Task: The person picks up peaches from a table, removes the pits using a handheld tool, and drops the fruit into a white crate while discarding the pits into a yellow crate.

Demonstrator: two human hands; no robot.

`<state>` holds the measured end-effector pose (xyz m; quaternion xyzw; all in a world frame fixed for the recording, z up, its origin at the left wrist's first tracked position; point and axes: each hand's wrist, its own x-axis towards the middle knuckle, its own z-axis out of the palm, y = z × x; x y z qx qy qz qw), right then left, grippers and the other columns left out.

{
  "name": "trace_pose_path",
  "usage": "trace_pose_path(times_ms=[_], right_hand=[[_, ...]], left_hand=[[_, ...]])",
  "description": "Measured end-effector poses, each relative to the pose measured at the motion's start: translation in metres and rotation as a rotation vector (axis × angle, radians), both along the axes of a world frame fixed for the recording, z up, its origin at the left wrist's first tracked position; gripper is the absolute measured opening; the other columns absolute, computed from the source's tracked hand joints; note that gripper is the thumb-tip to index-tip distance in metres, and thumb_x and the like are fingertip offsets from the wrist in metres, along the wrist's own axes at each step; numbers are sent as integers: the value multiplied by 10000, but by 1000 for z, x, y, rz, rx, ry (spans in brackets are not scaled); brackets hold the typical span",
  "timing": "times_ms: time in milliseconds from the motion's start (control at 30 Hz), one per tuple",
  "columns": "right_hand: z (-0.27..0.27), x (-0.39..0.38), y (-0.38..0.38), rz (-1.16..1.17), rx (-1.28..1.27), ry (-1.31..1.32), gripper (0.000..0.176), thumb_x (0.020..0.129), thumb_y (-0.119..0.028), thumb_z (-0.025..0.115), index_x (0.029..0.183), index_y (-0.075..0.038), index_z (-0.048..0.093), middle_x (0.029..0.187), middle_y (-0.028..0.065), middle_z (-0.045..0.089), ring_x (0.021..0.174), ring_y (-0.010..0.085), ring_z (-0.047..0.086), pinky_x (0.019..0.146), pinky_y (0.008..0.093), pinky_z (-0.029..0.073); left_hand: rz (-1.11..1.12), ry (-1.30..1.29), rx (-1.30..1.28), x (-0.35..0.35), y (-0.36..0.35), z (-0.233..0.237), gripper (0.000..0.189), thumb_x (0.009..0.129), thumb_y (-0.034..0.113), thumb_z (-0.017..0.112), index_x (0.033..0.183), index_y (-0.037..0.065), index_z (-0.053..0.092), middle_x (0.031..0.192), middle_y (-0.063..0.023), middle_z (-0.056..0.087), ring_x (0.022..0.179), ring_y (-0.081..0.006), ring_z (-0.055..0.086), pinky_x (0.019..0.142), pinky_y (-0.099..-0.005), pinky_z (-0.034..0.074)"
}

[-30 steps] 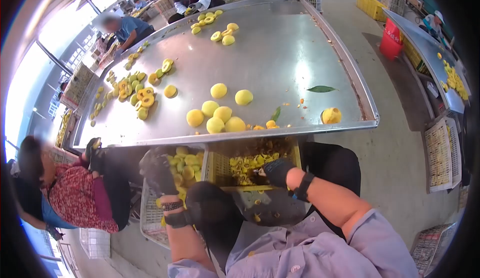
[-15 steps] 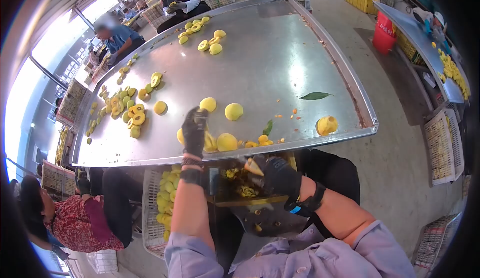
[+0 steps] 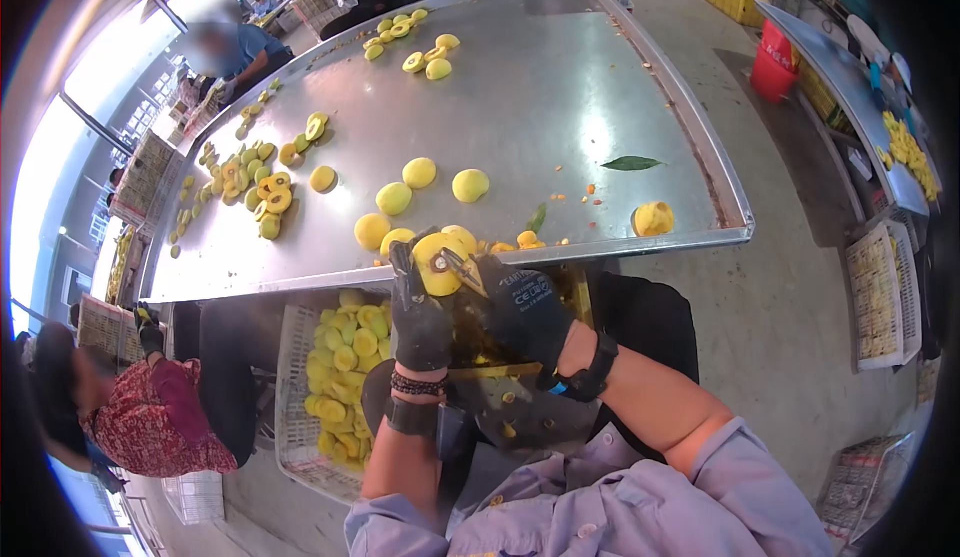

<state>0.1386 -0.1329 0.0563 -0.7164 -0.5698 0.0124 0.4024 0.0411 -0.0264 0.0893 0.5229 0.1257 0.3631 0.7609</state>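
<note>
My left hand (image 3: 421, 307), in a dark glove, holds a halved yellow fruit (image 3: 438, 263) with its pit side up, just off the table's near edge. My right hand (image 3: 527, 309), also gloved, is closed round a small pointed tool (image 3: 468, 275), whose tip touches the cut face by the pit. Behind my hands, several yellow fruit halves (image 3: 393, 199) lie on the metal table (image 3: 500, 97). Below the fruit is a bin (image 3: 500, 369) with scraps in it, partly hidden by my hands.
A white crate (image 3: 300, 447) of fruit halves stands left of my legs. More halves (image 3: 250, 182) lie at the table's left. A green leaf (image 3: 632, 163) and a torn fruit (image 3: 653, 219) lie at right. A co-worker (image 3: 165, 407) sits at left; others sit beyond the table.
My left hand has come back from the table with a fruit half and met my right hand. The tool's tip is now at the fruit. The view has shifted slightly.
</note>
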Motion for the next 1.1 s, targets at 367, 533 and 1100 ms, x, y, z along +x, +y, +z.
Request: trace_pose_path(times_ms=[367, 533, 1100], right_hand=[[5, -5, -3, -35, -4, -241, 345, 769, -117, 527, 1082, 28, 527, 822, 168, 629, 707, 296, 632, 609, 398, 491], [5, 1, -9, 76, -103, -291, 254, 768, -124, 531, 994, -8, 524, 769, 148, 622, 679, 290, 628, 584, 385, 487], [-17, -4, -12, 217, -215, 218, 376, 737, -136, 615, 1059, 9, 487, 874, 239, 596, 842, 407, 579, 699, 461, 456]], left_hand=[[280, 200, 137, -7, 0, -28, 422, 980, 127, 340, 1356, -60, 306, 1321, -144, 429, 1158, -216, 457, 1004, -313, 359], [122, 626, 535, -18, 12, -18, 411, 948, 40, 324, 1344, -72, 323, 1304, -216, 455, 1182, -304, 468, 1014, -360, 358], [139, 341, 67, -27, -13, -21, 386, 975, 172, 368, 1273, -66, 419, 1189, -204, 522, 1128, -269, 497, 944, -341, 414]])
